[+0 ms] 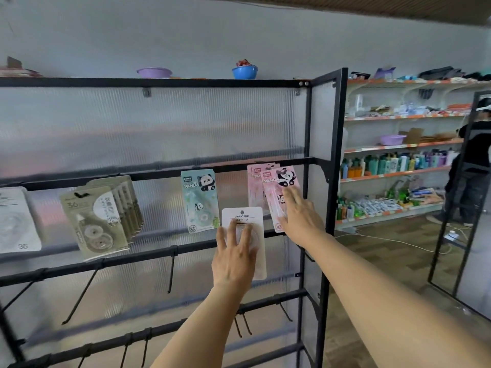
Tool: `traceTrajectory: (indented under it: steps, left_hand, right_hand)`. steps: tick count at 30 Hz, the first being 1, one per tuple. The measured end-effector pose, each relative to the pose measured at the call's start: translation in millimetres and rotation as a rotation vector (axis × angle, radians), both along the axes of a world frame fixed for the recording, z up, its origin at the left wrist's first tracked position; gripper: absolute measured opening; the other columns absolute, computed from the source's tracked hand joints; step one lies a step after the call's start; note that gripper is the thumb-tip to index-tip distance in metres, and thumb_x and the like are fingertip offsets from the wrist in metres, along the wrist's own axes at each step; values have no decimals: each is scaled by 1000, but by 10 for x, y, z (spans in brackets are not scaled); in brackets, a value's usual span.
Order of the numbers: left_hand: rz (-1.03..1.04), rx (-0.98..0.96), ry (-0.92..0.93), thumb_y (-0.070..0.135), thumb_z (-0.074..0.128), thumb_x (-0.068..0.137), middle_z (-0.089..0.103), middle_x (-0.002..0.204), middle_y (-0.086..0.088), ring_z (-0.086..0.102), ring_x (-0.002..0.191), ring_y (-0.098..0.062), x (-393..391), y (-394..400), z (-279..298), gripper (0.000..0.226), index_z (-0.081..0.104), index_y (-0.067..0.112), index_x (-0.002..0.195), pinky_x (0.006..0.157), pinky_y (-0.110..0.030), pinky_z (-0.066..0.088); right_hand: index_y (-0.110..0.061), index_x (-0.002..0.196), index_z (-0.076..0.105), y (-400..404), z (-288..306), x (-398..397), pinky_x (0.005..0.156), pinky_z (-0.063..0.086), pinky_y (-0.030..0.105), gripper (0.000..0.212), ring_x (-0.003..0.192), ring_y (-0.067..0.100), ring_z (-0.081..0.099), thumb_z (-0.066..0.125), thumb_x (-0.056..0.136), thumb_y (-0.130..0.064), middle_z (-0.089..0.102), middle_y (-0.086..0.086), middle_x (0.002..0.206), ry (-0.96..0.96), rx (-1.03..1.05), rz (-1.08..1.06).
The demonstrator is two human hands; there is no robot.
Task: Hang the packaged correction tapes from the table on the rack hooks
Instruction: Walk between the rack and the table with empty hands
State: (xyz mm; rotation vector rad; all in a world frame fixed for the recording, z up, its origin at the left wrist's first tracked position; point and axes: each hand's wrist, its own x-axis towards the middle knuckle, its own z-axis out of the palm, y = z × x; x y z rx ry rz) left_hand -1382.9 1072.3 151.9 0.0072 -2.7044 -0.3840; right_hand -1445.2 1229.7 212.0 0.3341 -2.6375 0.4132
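Two bare arms came up from bottom of view. No sleeves showed on either arm (bare all the way to picture edge). Left hand (235, 257) wore no glove, no ring, no watch. Right hand (299, 217) same: bare fingers, bare wrist. Arms looked long and thin, wider near camera.

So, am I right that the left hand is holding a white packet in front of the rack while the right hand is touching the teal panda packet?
Not quite. In the head view the left hand does hold the white packet in front of the rack, but the right hand is on the pink panda packet. The teal panda packet hangs untouched further left.
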Motion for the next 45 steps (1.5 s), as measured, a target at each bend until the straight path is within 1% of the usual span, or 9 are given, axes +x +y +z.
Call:
traceTrajectory:
  steps: [3,6,8,12,16,25,31,35,45]
  left_hand:
    - [26,-16,-11,38,34,104,-6,162,2,-7,149,-34,44,-103,-27,56,9,33,153,107,-42,43]
    - [57,-8,-25,38,34,104,-6,162,3,-7,149,-33,125,-186,-73,55,9,34,153,106,-42,44]
    - [85,9,-35,39,34,104,-7,162,4,-7,149,-32,197,-226,-121,55,9,34,153,108,-43,43]
    - [136,23,-53,41,34,104,-7,162,3,-7,149,-32,424,-347,-236,56,9,33,153,113,-42,35]
    - [184,56,-60,41,34,103,-7,162,5,-9,149,-31,665,-553,-308,56,10,33,153,110,-42,39]
    - [239,51,-16,22,41,102,-9,162,4,-9,149,-31,1293,-1379,-211,63,8,32,154,108,-39,41]
    - [229,41,2,18,48,99,-6,161,3,-7,148,-32,1750,-2195,-207,67,10,33,152,107,-39,43]
    - [210,28,10,15,47,97,-5,160,4,-3,148,-30,1960,-2637,-99,68,12,34,153,100,-37,48]
    - [265,36,116,28,54,96,0,160,3,0,148,-26,2150,-3285,108,70,14,30,153,100,-34,48]
  right_hand:
    - [-30,152,7,-46,-92,-3,81,49,35,79,125,31,39,57,93,-19,7,0,156,60,-13,4]
    - [-23,154,8,-128,-200,100,105,37,40,70,138,32,27,49,98,-26,6,6,160,61,-8,-58]
    - [-18,154,11,-219,-310,221,111,31,38,64,141,28,25,44,100,-27,13,8,160,91,-6,-33]
    - [-16,152,19,-505,-555,529,106,36,33,58,136,23,35,43,100,-26,28,6,155,41,-43,143]
    - [-15,148,29,-892,-714,846,98,40,34,54,127,24,46,47,100,-29,39,6,149,-9,-82,291]
    - [-20,145,31,-1894,-695,1463,90,48,29,53,123,18,48,46,99,-41,36,-1,147,-12,-128,459]
    - [-20,144,34,-2770,-639,1962,80,37,19,52,123,16,49,52,97,-34,37,-3,147,-43,-240,443]
    - [-19,145,35,-3291,-600,2175,79,38,20,52,121,20,52,54,97,-29,34,-1,150,-84,-369,406]
    - [-19,146,34,-3974,-359,2234,81,43,22,51,121,20,53,48,100,-33,33,0,152,-25,-362,455]
